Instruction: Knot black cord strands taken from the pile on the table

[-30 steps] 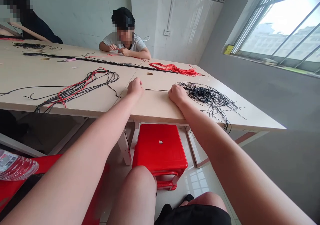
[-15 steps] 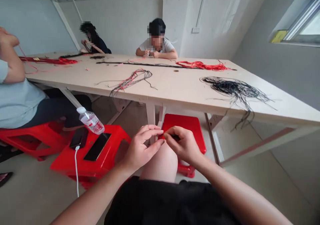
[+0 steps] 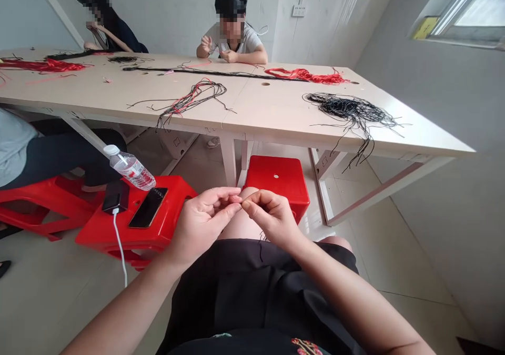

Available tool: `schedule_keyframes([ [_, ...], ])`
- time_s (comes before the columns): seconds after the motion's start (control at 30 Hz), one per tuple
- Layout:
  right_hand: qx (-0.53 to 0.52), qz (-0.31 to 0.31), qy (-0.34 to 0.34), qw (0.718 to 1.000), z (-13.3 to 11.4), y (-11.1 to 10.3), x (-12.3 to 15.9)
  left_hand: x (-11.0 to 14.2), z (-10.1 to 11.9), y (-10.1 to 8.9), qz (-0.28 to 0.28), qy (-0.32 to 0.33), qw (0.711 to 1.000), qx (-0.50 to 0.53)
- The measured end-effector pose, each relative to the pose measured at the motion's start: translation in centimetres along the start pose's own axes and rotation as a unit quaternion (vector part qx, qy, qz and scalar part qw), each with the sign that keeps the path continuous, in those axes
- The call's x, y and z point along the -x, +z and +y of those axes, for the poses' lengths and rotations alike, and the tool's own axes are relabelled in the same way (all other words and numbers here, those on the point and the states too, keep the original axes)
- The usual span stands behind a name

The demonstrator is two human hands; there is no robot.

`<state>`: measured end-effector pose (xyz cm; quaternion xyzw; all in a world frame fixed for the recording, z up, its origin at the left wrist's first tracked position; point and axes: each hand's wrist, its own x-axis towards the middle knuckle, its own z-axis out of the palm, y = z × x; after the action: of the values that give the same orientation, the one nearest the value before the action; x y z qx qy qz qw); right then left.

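Above my knee, my left hand point(image 3: 205, 215) and my right hand point(image 3: 274, 217) meet fingertip to fingertip. My right thumb and index finger are pinched together. A thin black cord point(image 3: 261, 252) dangles beneath this hand against my black clothing, its upper part hidden by the fingers. The left thumb and fingers are also closed in a pinch at the same spot. Whatever sits between the left fingertips is too small to make out.
On the long table point(image 3: 252, 108) lie a black cord bundle point(image 3: 351, 108), a red-and-black bundle point(image 3: 193, 100) and red cords point(image 3: 307, 74). A red stool point(image 3: 276, 179) stands ahead. Another stool point(image 3: 98, 234) carries a bottle point(image 3: 132, 170), a phone point(image 3: 148, 208) and a power bank point(image 3: 115, 197). Co-workers sit around.
The view has tilted down and shifted, so the table appears higher. Both hands stay together at the fingertips, and the hanging black cord now shows. The co-worker opposite has raised one hand.
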<state>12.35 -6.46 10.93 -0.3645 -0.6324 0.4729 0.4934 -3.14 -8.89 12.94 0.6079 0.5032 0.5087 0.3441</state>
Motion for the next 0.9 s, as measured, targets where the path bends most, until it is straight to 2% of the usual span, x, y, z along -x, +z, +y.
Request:
schedule_keyframes([
  [0.13, -0.016, -0.018, 0.017, 1.0, 0.9, -0.3, 0.2, 0.0, -0.9, 0.3, -0.001, 0.06, 0.995, -0.075],
  [0.27, -0.009, -0.019, 0.013, 1.0, 1.8, -0.5, 0.4, 0.0, -1.1, 0.7, 0.001, 0.154, 0.972, -0.178],
  [0.33, -0.014, -0.022, 0.005, 1.0, 2.1, -0.6, 0.5, 0.0, -1.2, 1.0, 0.006, 0.166, 0.965, -0.201],
  [0.4, -0.016, -0.038, 0.008, 0.999, 2.4, -1.0, 0.6, -0.1, -1.4, 1.2, 0.009, 0.133, 0.973, -0.188],
  [0.5, -0.015, -0.071, 0.035, 0.997, 3.1, -2.1, 0.9, -0.2, -1.6, 1.6, 0.013, 0.036, 0.992, -0.12],
  [0.6, -0.035, -0.097, 0.045, 0.994, 3.8, -3.2, 1.2, -0.4, -1.8, 2.0, 0.023, -0.036, 0.997, -0.059],
  [0.73, -0.034, -0.087, 0.033, 0.995, 4.3, -3.5, 1.5, -0.8, -2.1, 2.5, 0.013, -0.084, 0.996, -0.014],
  [0.83, 0.021, -0.068, 0.012, 0.997, 4.3, -3.0, 1.4, -0.9, -2.5, 2.9, -0.002, -0.113, 0.994, 0.002],
  [0.9, 0.076, -0.054, -0.03, 0.995, 4.4, -2.7, 1.4, -0.9, -2.7, 3.1, -0.015, -0.124, 0.992, 0.003],
])
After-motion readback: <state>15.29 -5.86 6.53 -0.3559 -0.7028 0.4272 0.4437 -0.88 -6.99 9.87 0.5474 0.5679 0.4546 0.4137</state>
